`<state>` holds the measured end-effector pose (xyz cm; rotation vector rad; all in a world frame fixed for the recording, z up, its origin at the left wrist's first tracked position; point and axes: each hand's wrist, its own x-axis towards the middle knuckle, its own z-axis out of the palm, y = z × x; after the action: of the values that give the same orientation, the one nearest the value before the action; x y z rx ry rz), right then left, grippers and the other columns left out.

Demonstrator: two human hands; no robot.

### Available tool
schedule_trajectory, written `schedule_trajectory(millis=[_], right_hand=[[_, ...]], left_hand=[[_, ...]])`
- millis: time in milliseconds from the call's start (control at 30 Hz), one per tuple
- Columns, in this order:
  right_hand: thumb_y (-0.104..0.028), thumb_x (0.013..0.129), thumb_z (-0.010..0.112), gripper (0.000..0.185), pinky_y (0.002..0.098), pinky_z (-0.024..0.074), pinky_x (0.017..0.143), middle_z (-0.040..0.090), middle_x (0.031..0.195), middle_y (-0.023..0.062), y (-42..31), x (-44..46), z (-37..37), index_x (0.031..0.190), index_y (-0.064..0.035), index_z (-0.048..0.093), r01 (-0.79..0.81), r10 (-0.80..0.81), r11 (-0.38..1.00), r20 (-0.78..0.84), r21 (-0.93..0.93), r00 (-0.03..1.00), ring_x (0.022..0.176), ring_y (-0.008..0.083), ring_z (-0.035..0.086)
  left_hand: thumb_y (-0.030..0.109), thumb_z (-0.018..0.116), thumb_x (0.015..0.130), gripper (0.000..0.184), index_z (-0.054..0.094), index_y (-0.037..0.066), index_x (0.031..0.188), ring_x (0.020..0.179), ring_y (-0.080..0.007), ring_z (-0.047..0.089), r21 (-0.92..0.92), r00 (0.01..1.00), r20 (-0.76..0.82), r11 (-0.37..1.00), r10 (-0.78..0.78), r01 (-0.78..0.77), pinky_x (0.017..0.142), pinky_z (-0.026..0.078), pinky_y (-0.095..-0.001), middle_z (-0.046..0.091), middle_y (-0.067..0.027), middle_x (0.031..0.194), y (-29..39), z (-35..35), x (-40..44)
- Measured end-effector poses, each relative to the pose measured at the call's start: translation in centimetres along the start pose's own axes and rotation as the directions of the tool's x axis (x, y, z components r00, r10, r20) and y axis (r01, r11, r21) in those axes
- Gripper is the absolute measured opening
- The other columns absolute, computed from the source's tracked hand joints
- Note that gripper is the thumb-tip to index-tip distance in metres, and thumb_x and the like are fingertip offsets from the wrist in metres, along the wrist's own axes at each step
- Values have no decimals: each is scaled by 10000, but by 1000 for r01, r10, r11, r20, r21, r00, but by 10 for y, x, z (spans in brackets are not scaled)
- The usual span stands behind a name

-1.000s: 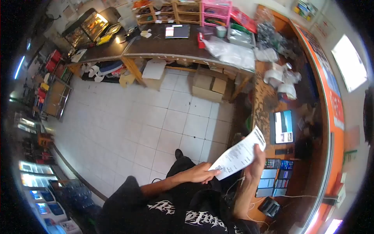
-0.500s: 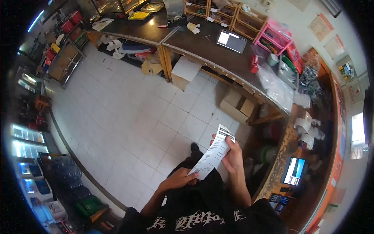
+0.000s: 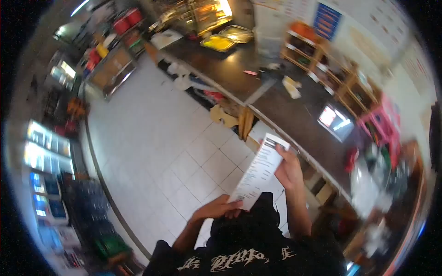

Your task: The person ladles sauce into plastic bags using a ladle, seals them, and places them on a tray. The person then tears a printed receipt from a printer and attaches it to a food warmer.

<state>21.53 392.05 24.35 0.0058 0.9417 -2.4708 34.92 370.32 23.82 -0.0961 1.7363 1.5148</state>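
Observation:
A long white printed receipt [image 3: 258, 171] is stretched between my two hands in front of my body. My left hand [image 3: 216, 207] pinches its lower end, the thumb on top. At the upper end, my right hand [image 3: 289, 169] grips the right edge near a dark printed block, the thumb over the front. The strip slants up to the right, its printed side facing me; the print is too small to read.
A dark counter [image 3: 301, 124] runs along the right, carrying a tablet [image 3: 335, 122], wooden racks [image 3: 322, 69], a pink rack [image 3: 382, 122], plastic bags [image 3: 368, 184] and yellow trays [image 3: 218, 43]. Pale floor tiles [image 3: 152, 138] lie to the left. Display fridges [image 3: 48, 147] stand at far left.
My view has swung to the right and closer to the counter, blurring the surroundings. Both hands still hold the receipt, which now lies flatter and sits slightly higher in view.

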Motion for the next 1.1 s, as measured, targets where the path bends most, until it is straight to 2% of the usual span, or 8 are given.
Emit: schedule_trajectory(millis=[33, 133, 333, 567, 700, 933, 1067, 1100], right_hand=[[-153, 944, 546, 382, 409, 478, 978, 602, 1239, 174, 3, 45, 18, 1271, 41, 512, -39, 41, 996, 28, -79, 999, 1102, 268, 609], [-149, 949, 535, 331, 363, 477, 959, 616, 1207, 139, 26, 189, 96, 1230, 24, 557, -126, 168, 975, 239, -180, 956, 1108, 243, 600], [-183, 966, 554, 263, 261, 499, 826, 677, 1040, 80, 75, 384, 212, 1156, -12, 615, 27, 323, 807, 479, -590, 817, 911, 123, 639], [-224, 939, 611, 245, 234, 485, 692, 687, 830, 18, 60, 601, 281, 1021, -5, 684, 363, 171, 538, 521, -761, 837, 742, 57, 595], [-176, 908, 660, 187, 231, 476, 614, 702, 805, 29, 37, 719, 305, 987, -10, 691, 485, 26, 526, 583, -699, 812, 683, 53, 600], [-99, 862, 707, 124, 232, 487, 651, 716, 833, 59, 30, 917, 329, 941, -4, 694, 480, -79, 543, 527, -689, 846, 728, 70, 626], [-83, 860, 698, 88, 231, 489, 671, 709, 825, 37, 39, 1035, 359, 912, -12, 702, 519, -116, 389, 519, -761, 847, 727, 77, 622], [-86, 859, 699, 91, 234, 489, 673, 706, 819, 34, 45, 1070, 371, 911, -12, 703, 529, -112, 466, 546, -709, 830, 724, 77, 618]], left_hand=[[516, 540, 938, 509, 647, 19, 949, 678, -150, 571, -57, 996, -83, 998, -13, 8, 624, 469, -292, 637, -53, 754, 2, -20, -1], [422, 543, 962, 435, 683, 13, 999, 645, -139, 609, -406, 960, -222, 878, 173, -252, 588, 486, -278, 639, -45, 719, 0, -102, 6], [378, 496, 988, 419, 668, -4, 1006, 580, -113, 557, -451, 790, -586, 738, 180, -502, 523, 442, -241, 571, -23, 645, 23, -239, 23], [358, 507, 989, 403, 669, -10, 1004, 576, -118, 548, -425, 816, -518, 751, 257, -506, 526, 440, -249, 562, -24, 641, 92, -458, 63], [370, 504, 988, 417, 672, -11, 1008, 573, -117, 546, -400, 830, -460, 762, 314, -510, 525, 436, -251, 560, -23, 641, 133, -576, 107], [354, 515, 984, 387, 648, -8, 1009, 561, -119, 548, -367, 850, -437, 804, 293, -467, 512, 443, -259, 560, -31, 644, 186, -777, 183], [356, 522, 984, 375, 632, -2, 983, 561, -130, 562, -352, 840, -434, 797, 325, -490, 514, 457, -268, 581, -42, 657, 221, -894, 199], [360, 522, 984, 377, 632, 0, 979, 561, -133, 564, -340, 829, -467, 802, 309, -491, 517, 460, -269, 586, -47, 658, 227, -923, 202]])
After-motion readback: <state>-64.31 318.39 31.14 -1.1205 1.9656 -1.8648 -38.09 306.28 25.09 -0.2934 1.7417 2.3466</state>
